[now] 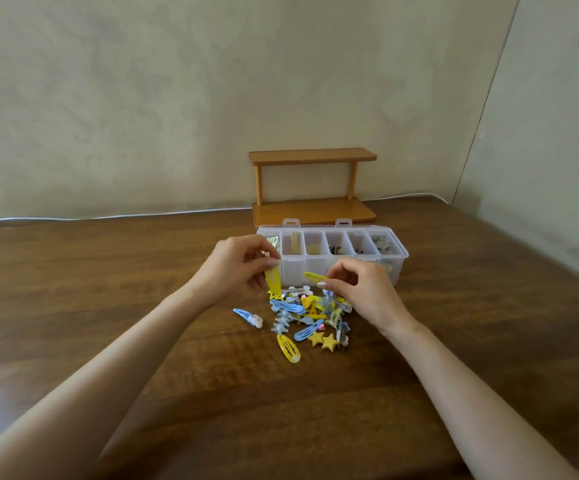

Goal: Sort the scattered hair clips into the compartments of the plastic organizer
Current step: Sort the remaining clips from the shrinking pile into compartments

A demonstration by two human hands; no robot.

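L hand [236,265] grip is pinching 1 yellow clip [273,279], axis hanging near-vertical; R hand [357,285] grip is pinching a 2nd clip [314,277] near-level. Organizer [398,254] is sitting just beyond both, on counter [108,306].

Looking at a brown wooden surface [108,289]. Seeing a small wooden shelf [312,156] with two boards standing at its far edge, by a pale wall [177,98]. Seeing a thin white cord [142,215] lying along that far edge.
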